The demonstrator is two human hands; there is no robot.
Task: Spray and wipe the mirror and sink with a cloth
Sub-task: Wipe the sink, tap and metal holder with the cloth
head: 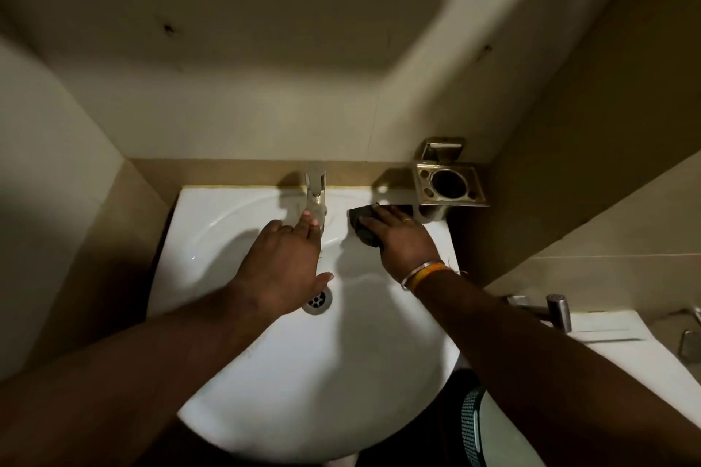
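— Where is the cloth?
— My right hand [402,239] is pressing the dark cloth [362,226] flat on the sink [235,216] rim, beside the tap [316,190].
— And the left hand [282,262]?
— Fingers straight, touching the tap. I am judging we are wiping the sink; no mirror showing.

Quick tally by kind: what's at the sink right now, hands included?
Hands: 2, left hand touching the chrome tap, right hand pressing the cloth
Dark crumpled cloth: 1
Chrome tap: 1
White ceramic sink: 1
Brass-coloured metal tumbler holder: 1
Total: 6
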